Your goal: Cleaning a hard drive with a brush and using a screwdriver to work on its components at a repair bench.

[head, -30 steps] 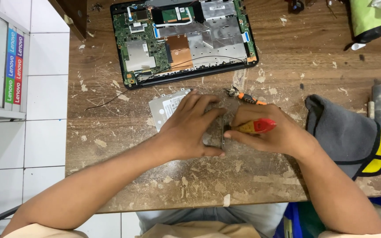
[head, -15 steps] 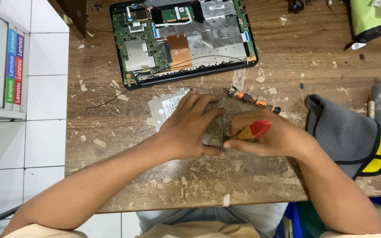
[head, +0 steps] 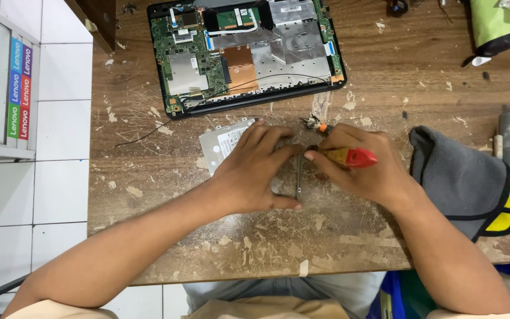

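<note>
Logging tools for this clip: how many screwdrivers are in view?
2: a red-and-yellow-handled screwdriver in the right hand, and an orange-handled screwdriver on the wooden table just beyond it. The hands may hide others.

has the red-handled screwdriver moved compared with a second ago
Yes, slightly. The red-handled screwdriver in the right hand now lies closer to level, its handle pointing more toward the grey cloth, judged against the opened laptop.
</note>
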